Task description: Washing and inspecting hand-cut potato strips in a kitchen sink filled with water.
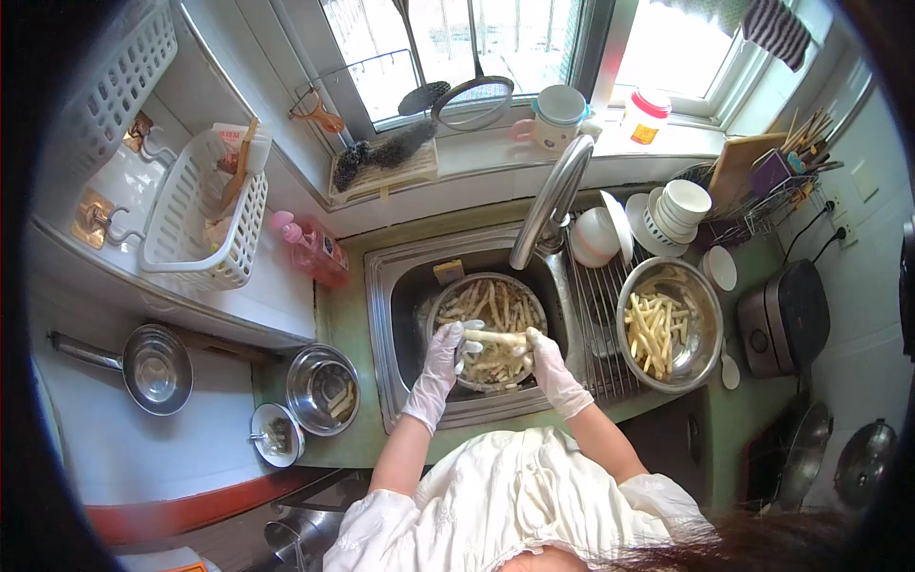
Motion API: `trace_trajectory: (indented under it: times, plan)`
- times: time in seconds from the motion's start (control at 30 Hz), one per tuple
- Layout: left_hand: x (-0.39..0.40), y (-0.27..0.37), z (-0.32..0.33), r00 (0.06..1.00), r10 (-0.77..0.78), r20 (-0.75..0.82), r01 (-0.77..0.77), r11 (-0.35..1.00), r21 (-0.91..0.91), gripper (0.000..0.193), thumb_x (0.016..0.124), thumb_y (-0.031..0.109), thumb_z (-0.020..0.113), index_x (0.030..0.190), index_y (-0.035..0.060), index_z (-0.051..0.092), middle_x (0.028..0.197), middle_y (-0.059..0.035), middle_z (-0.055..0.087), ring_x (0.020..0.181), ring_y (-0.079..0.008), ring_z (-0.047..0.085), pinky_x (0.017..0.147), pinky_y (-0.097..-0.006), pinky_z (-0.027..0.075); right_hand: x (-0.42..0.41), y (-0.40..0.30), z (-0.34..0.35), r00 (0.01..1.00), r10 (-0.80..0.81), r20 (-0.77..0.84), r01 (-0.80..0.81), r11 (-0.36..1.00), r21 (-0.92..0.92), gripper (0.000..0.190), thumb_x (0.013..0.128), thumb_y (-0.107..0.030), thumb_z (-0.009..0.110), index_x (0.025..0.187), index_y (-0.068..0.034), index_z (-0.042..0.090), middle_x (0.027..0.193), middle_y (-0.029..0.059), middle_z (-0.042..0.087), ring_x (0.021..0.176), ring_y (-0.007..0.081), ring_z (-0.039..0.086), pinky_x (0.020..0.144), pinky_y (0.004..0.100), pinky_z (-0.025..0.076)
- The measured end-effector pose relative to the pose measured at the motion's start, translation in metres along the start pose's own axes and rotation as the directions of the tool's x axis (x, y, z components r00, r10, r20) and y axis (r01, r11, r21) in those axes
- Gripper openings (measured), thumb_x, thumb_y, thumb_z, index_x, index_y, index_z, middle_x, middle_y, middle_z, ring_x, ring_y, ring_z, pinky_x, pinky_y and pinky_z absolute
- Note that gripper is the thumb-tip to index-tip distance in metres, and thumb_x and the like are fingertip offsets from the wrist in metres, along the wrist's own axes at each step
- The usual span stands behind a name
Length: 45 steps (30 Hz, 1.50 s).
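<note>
Both my hands wear thin white gloves and hold one pale, stick-shaped vegetable piece point(498, 336) level, one end in each hand. At its left end is my left hand point(450, 345); my right hand point(542, 352) grips the other end. Directly below is a round metal basin point(545, 309) standing in the steel sink point(379, 336). Long, brownish-pale sticks point(486, 299) of the same sort lie in it in cloudy water. To the right, a steel bowl point(705, 343) on the drying rack holds cleaner, yellowish sticks point(650, 325).
A curved faucet point(554, 200) rises behind the sink, near a yellow block point(448, 271). Stacked bowls point(683, 207) stand on the wire rack point(597, 336). At left are a steel bowl point(304, 379) with a few pieces, a strainer dish point(279, 436) and a pink soap bottle point(318, 250).
</note>
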<state>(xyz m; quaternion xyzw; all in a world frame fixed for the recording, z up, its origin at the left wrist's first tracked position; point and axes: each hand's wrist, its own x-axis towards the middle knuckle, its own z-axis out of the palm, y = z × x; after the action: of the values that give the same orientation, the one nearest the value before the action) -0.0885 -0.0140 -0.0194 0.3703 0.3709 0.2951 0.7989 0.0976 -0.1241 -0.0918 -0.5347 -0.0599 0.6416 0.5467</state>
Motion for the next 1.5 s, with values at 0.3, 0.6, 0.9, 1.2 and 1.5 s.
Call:
trace_trajectory:
  times: [0.3, 0.6, 0.9, 1.2, 1.5]
  plan:
    - [-0.016, -0.053, 0.001, 0.990, -0.109, -0.089, 0.124, 0.975, 0.184, 0.018, 0.092, 0.028, 0.054, 0.095, 0.0122, 0.062, 0.070, 0.0035, 0.059, 0.050, -0.0026, 0.048, 0.040, -0.0168, 0.036, 0.007, 0.022, 0.050, 0.977, -0.173, 0.127, 0.131, 0.949, 0.288, 0.046, 0.088, -0.023, 0.053, 0.126, 0.002, 0.044, 0.103, 0.0073, 0.061, 0.092, 0.0138, 0.057, 0.077, 0.0281, 0.046]
    - [0.008, -0.021, -0.005, 0.843, 0.538, -0.007, -0.137, 0.227, 0.964, 0.038, 0.091, 0.041, 0.045, 0.070, 0.0122, 0.057, 0.061, -0.0142, 0.059, 0.055, -0.0328, 0.058, 0.047, -0.0409, 0.044, -0.032, -0.019, 0.061, 0.977, -0.043, 0.209, 0.067, 0.991, -0.113, 0.053, 0.087, -0.011, 0.050, 0.138, -0.011, 0.035, 0.085, -0.0014, 0.054, 0.066, 0.0051, 0.053, 0.051, 0.0203, 0.040]
    - [0.046, 0.001, -0.036, 0.633, 0.727, 0.267, -0.131, -0.240, 0.962, 0.038, 0.091, 0.037, 0.046, 0.063, 0.0138, 0.052, 0.049, -0.0111, 0.053, 0.042, -0.0297, 0.055, 0.039, -0.0408, 0.044, -0.053, -0.014, 0.074, 0.957, 0.035, 0.289, 0.014, 0.986, -0.165, 0.053, 0.085, -0.013, 0.053, 0.135, -0.012, 0.036, 0.073, -0.0019, 0.056, 0.047, 0.0035, 0.040, 0.042, 0.0172, 0.031]
    - [0.035, 0.005, -0.001, 0.662, 0.687, 0.301, -0.188, -0.237, 0.953, 0.041, 0.090, 0.037, 0.051, 0.055, 0.0143, 0.048, 0.046, -0.0084, 0.052, 0.037, -0.0253, 0.051, 0.036, -0.0369, 0.039, -0.061, -0.026, 0.066, 0.931, 0.146, 0.335, -0.176, 0.983, 0.060, 0.040, 0.086, -0.013, 0.049, 0.126, -0.010, 0.046, 0.063, -0.0033, 0.050, 0.039, 0.0030, 0.032, 0.035, 0.0181, 0.024]
    - [0.027, 0.001, 0.005, 0.633, 0.701, 0.329, -0.243, -0.223, 0.944, 0.042, 0.090, 0.038, 0.049, 0.056, 0.0140, 0.050, 0.046, -0.0080, 0.052, 0.037, -0.0274, 0.050, 0.034, -0.0387, 0.035, -0.060, -0.031, 0.063, 0.895, 0.288, 0.340, -0.356, 0.921, 0.158, 0.018, 0.088, -0.015, 0.048, 0.102, -0.006, 0.050, 0.059, -0.0016, 0.048, 0.036, 0.0041, 0.032, 0.031, 0.0192, 0.023]
